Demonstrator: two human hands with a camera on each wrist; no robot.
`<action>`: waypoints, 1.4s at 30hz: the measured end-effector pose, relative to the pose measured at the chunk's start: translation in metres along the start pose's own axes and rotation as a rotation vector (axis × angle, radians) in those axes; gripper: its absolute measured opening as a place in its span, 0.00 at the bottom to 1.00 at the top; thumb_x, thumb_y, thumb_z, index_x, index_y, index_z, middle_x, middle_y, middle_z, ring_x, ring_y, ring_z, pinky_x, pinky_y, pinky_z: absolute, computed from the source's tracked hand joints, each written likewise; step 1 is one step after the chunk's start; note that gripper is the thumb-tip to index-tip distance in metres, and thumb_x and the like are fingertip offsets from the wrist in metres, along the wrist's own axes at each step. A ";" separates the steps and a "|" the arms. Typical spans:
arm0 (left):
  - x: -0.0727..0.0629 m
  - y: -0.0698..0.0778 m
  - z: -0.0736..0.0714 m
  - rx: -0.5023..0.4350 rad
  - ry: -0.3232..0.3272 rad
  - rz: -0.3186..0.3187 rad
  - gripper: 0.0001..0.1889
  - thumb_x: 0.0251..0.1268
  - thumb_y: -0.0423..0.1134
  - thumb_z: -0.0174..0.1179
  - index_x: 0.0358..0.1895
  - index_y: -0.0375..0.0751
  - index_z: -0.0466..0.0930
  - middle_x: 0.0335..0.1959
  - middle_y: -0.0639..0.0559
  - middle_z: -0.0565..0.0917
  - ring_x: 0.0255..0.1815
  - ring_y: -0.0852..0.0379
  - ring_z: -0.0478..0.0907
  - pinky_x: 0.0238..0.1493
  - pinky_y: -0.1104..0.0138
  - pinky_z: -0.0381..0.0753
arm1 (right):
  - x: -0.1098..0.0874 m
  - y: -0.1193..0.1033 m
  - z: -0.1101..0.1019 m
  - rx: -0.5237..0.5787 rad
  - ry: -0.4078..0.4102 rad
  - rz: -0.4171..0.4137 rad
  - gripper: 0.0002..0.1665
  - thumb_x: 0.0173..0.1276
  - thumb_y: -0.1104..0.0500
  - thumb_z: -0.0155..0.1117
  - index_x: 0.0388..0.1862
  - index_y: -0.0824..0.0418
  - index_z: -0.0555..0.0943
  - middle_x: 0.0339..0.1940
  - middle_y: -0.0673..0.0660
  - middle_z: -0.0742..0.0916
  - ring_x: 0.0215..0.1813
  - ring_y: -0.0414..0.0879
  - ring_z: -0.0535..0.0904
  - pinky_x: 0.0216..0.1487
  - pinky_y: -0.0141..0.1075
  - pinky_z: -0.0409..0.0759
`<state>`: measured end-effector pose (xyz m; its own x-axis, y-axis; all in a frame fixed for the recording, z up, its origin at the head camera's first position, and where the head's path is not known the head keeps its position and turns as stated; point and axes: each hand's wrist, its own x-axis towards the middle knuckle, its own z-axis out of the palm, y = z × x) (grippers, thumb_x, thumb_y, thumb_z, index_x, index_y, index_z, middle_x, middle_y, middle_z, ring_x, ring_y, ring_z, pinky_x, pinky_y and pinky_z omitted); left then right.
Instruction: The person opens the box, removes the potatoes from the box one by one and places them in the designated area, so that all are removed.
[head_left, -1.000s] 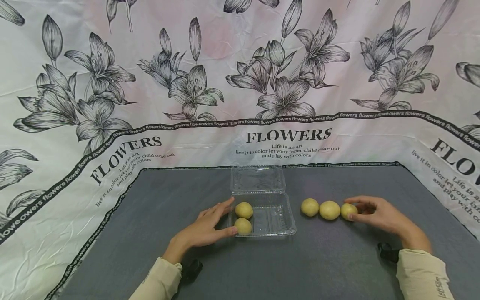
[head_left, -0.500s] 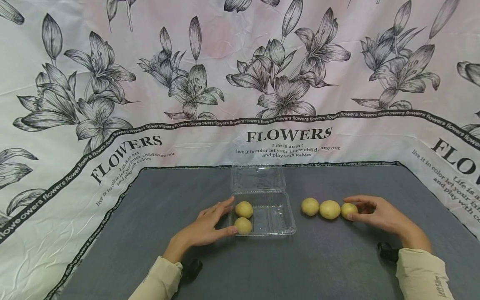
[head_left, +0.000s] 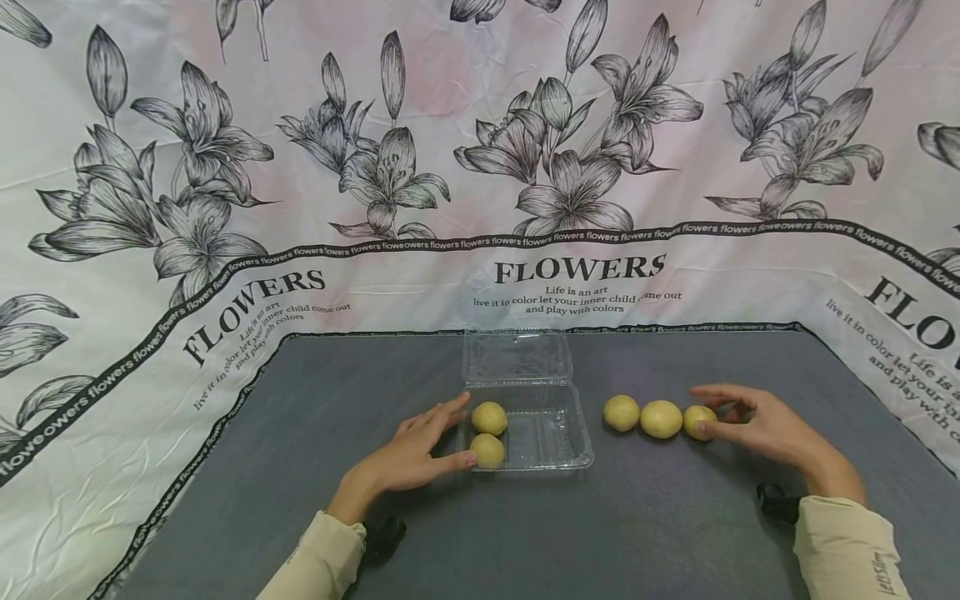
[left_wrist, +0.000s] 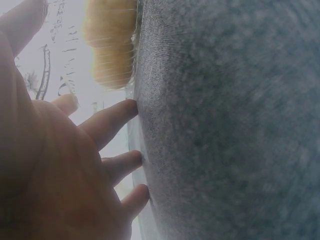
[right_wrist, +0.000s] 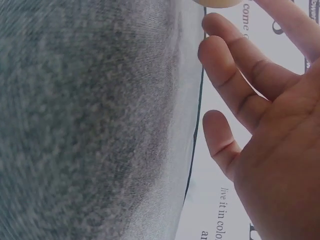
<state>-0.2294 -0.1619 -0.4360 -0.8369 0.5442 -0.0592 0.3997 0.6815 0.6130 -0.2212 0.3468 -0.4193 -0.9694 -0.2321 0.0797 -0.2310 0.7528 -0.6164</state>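
Note:
In the head view, a clear plastic clamshell box (head_left: 543, 442) stands with its lid (head_left: 517, 357) raised at the back. Two yellow lemons (head_left: 489, 418) sit one behind the other along its left side. My left hand (head_left: 405, 460) rests at that side, fingers extended and thumb near the front lemon (head_left: 487, 451). Right of the box, three lemons form a row: a left one (head_left: 622, 413), a middle one (head_left: 662, 419) and a right one (head_left: 698, 422). My right hand (head_left: 765, 429) is around the right lemon, thumb in front overlapping it and index finger stretched out behind.
A grey cloth-like surface (head_left: 615, 533) lies under everything. Behind it hangs a white sheet (head_left: 420, 292) with printed flowers and lettering. A dark strap-like device (head_left: 777, 504) is at my right wrist, another dark device (head_left: 386, 537) at the left.
My right index finger has lifted slightly away from the right lemon. The left hand, the box and the lemons stay where they were.

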 end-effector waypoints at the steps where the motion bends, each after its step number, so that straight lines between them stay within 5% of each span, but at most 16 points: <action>1: 0.000 0.000 0.000 -0.001 0.000 0.000 0.46 0.71 0.67 0.55 0.84 0.61 0.41 0.80 0.54 0.64 0.86 0.42 0.44 0.78 0.36 0.43 | 0.000 0.000 0.000 -0.005 0.008 -0.001 0.34 0.69 0.49 0.72 0.69 0.61 0.77 0.61 0.69 0.82 0.40 0.34 0.76 0.36 0.35 0.74; 13: 0.001 -0.001 0.001 0.005 -0.001 -0.012 0.47 0.70 0.68 0.55 0.84 0.64 0.40 0.80 0.57 0.64 0.86 0.47 0.46 0.79 0.38 0.43 | 0.004 -0.014 0.001 -0.056 0.093 0.040 0.36 0.69 0.41 0.70 0.70 0.55 0.77 0.61 0.65 0.83 0.47 0.40 0.73 0.39 0.40 0.73; 18: 0.001 0.000 0.001 0.003 0.000 -0.005 0.47 0.70 0.68 0.56 0.84 0.64 0.40 0.80 0.57 0.65 0.85 0.48 0.48 0.79 0.38 0.44 | 0.006 -0.023 0.006 -0.052 0.144 0.000 0.35 0.69 0.42 0.71 0.70 0.54 0.77 0.60 0.64 0.84 0.49 0.46 0.73 0.38 0.39 0.72; 42: 0.001 -0.001 0.001 0.005 0.008 0.000 0.47 0.71 0.68 0.55 0.84 0.61 0.42 0.80 0.54 0.65 0.84 0.46 0.52 0.78 0.36 0.45 | 0.019 -0.052 0.028 0.007 0.209 -0.090 0.30 0.68 0.46 0.73 0.67 0.51 0.80 0.57 0.59 0.87 0.49 0.45 0.74 0.43 0.43 0.74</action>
<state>-0.2304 -0.1619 -0.4378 -0.8398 0.5404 -0.0529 0.4016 0.6837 0.6093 -0.2256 0.2858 -0.4075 -0.9411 -0.1649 0.2953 -0.3177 0.7303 -0.6048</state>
